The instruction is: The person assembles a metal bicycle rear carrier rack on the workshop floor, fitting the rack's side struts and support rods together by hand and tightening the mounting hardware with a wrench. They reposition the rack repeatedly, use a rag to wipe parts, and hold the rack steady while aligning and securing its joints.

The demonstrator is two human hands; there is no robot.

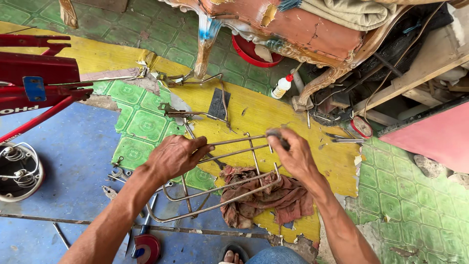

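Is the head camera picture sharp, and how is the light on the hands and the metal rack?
Head view: even daylight, soft shadows. The left hand and the metal rack are sharp; the right hand is slightly blurred at the fingertips. Mild glare on the rack's bars; wide-lens bending at the edges.

White squeeze bottle (282, 86), red cap, lying on yellow floor beside carved chair leg; blue plate (34, 88) on red frame

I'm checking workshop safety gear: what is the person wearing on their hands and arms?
Nothing. The left hand and right hand are bare, without gloves. Both forearms are uncovered as far as the picture shows, with no sleeves, watch or bracelet visible, and no rings show on the fingers.
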